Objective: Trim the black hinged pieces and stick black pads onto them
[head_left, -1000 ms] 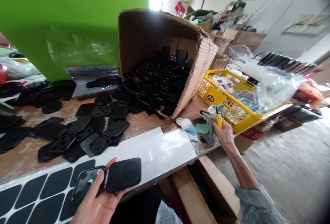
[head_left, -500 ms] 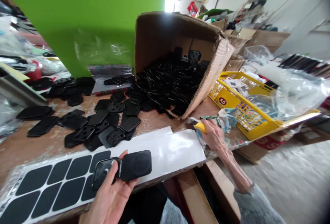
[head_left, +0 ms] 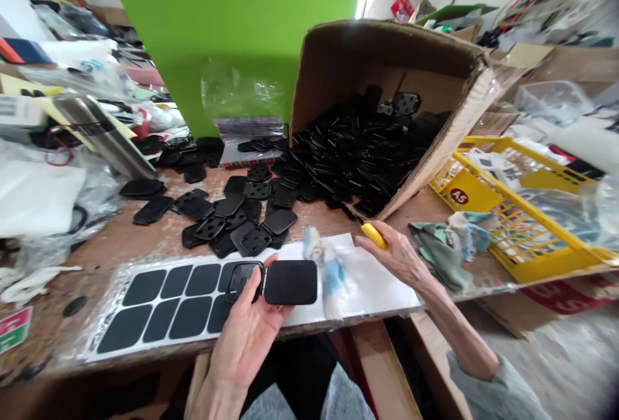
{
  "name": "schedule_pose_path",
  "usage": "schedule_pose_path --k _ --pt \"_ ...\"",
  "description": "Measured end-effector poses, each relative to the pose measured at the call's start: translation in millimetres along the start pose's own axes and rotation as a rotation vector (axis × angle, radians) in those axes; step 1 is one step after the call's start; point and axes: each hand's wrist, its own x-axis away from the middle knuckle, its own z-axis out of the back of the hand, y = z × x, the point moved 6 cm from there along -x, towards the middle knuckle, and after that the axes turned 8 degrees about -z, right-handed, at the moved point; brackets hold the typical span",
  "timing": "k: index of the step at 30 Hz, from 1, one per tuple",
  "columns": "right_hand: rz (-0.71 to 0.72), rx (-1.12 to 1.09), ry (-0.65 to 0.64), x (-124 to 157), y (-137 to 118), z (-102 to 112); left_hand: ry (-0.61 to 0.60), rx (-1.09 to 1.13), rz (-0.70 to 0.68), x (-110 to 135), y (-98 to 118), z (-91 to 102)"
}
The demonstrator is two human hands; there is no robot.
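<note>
My left hand (head_left: 246, 339) holds a black hinged plastic part (head_left: 276, 282), two rounded plates joined side by side, above a white backing sheet (head_left: 387, 291) with black adhesive pads (head_left: 164, 297). My right hand (head_left: 399, 255) grips a yellow-handled tool (head_left: 374, 235) and carries a white and blue cloth (head_left: 326, 268) that blurs over the sheet. Loose black parts (head_left: 236, 213) lie on the wooden bench beyond the sheet. A tipped cardboard box (head_left: 464, 104) spills many more of them.
A yellow basket (head_left: 483, 197) with papers and plastic bags stands at the right, with crumpled rags (head_left: 447, 239) in front of it. Bags, a metal flask (head_left: 104, 136) and clutter fill the left. A green panel (head_left: 232, 13) stands behind. Cardboard boxes sit under the bench edge.
The view has swung left. My right hand has moved from the rags by the basket leftwards over the white sheet, bringing the cloth with it. My left hand keeps the hinged part.
</note>
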Motion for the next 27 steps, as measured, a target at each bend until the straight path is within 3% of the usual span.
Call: schedule_pose_path --k 5,7,10,14,17,20,27 --pt "-0.034 0.214 0.115 1 35 -13 0.046 -0.046 -0.046 4 11 25.0" --pt "-0.024 0.241 0.137 3 34 -12 0.067 -0.047 -0.076 4 14 30.9" --pt "0.045 0.212 0.139 2 2 -23 0.085 -0.034 -0.110 4 16 32.1" --pt "0.231 0.099 0.037 -13 -62 -66 0.099 -0.090 -0.114 4 13 28.5" --pt "0.283 0.020 -0.005 -24 -86 -85 0.124 -0.108 -0.104 6 10 28.9" --pt "0.248 -0.073 0.009 -25 -86 -75 0.124 -0.094 -0.109 6 11 29.5" --pt "0.218 -0.250 0.062 1 -96 -32 -0.061 0.063 -0.066 1 14 14.1"
